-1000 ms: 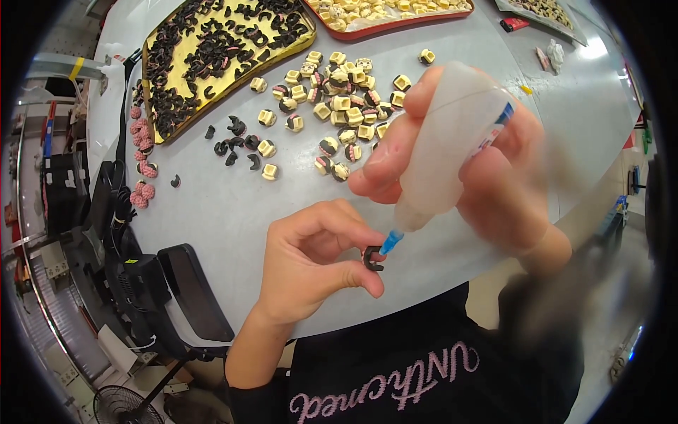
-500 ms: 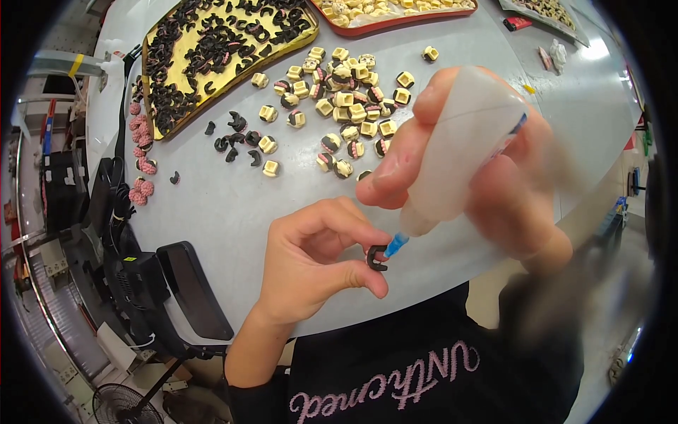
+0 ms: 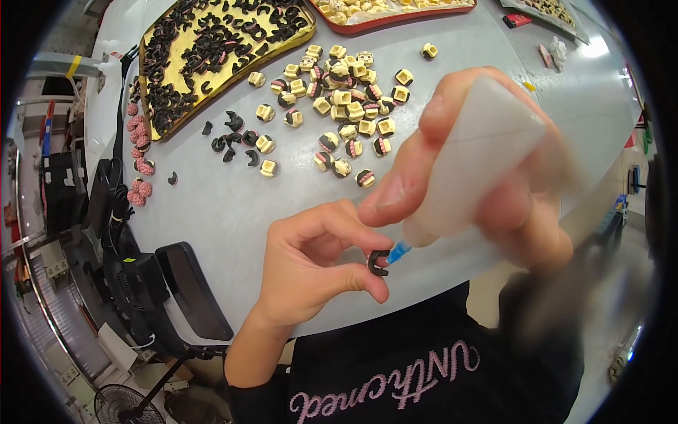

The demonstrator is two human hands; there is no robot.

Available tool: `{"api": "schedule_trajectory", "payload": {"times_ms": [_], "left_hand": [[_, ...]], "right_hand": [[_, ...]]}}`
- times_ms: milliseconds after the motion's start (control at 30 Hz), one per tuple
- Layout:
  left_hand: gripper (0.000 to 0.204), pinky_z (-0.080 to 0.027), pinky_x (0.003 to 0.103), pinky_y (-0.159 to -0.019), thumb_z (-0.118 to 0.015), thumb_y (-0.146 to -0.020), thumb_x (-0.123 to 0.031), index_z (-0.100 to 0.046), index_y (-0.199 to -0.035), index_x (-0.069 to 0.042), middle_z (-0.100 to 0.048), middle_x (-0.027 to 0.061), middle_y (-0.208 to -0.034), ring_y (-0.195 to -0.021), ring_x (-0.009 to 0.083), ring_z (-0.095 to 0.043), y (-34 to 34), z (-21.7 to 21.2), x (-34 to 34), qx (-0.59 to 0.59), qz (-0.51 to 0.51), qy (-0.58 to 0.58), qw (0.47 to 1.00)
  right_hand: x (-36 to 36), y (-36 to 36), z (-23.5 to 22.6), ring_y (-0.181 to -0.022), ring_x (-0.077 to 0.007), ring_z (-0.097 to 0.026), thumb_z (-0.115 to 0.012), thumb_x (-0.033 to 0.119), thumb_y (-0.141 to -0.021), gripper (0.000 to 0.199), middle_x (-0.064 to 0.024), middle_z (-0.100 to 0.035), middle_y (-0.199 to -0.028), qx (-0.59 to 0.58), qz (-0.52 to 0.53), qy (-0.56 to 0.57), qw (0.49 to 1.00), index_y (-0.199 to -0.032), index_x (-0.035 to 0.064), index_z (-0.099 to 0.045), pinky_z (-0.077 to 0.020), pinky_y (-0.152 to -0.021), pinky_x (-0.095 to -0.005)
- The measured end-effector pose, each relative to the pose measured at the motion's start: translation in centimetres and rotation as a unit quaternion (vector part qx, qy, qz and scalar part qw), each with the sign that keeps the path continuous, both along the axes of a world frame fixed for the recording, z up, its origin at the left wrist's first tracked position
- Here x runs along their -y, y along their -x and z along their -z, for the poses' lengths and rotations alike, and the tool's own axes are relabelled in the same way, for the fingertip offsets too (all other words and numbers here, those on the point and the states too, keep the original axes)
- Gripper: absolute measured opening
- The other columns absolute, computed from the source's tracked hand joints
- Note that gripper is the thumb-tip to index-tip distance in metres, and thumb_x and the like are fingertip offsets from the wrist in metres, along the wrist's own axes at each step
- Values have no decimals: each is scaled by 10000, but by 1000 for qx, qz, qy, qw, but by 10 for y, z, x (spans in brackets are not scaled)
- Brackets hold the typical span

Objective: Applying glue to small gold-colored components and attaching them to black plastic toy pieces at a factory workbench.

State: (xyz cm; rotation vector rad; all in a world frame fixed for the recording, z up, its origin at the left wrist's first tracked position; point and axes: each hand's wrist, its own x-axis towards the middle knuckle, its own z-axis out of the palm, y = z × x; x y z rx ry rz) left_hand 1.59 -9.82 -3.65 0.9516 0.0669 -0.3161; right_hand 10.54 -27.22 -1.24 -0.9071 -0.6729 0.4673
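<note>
Between thumb and fingertips, my left hand (image 3: 311,258) pinches a small black C-shaped piece (image 3: 378,263) with its hollow side turned right. My right hand (image 3: 522,191) wraps round a translucent white squeeze bottle (image 3: 473,162), tipped with its nozzle downward and to the left. The blue nozzle tip (image 3: 400,251) meets or nearly meets the inner side of the black piece; actual contact I cannot tell. Beyond my hands lies a loose group of small cream pieces (image 3: 341,97), several fitted with black and pink parts. A few loose black pieces (image 3: 234,120) lie left of them.
A gold-lined tray (image 3: 187,71) of black pieces stands at the far left, beside a red-rimmed tray (image 3: 374,27) of cream pieces. Pink knobbly pieces (image 3: 139,134) line the left table edge. A dark flat device (image 3: 194,290) and cables sit near my left forearm.
The bottle has tilted over further, its base swinging right, and the nozzle has shifted slightly right and down. My left hand stays nearly in place, still pinching the black piece.
</note>
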Motion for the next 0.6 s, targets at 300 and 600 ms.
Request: {"api": "schedule_trajectory", "payload": {"times_ms": [300, 600], "left_hand": [[316, -484, 307, -704, -766, -585, 84, -623, -863, 42, -599, 110, -844, -754, 175, -578, 0, -2, 1, -18, 2, -5, 1000], [314, -488, 296, -677, -770, -584, 74, -623, -859, 37, -599, 109, -835, -744, 171, -580, 0, -4, 4, -20, -17, -2, 1000]], "right_hand": [[2, -4, -2, -824, -300, -641, -587, 298, -833, 494, -198, -616, -806, 58, -10, 22, 998, -1071, -61, -346, -535, -758, -406], [-1, -2, 0, -805, -289, -644, -577, 307, -835, 490, -205, -621, -804, 46, 7, 11, 999, -1058, -61, -344, -542, -743, -400]]}}
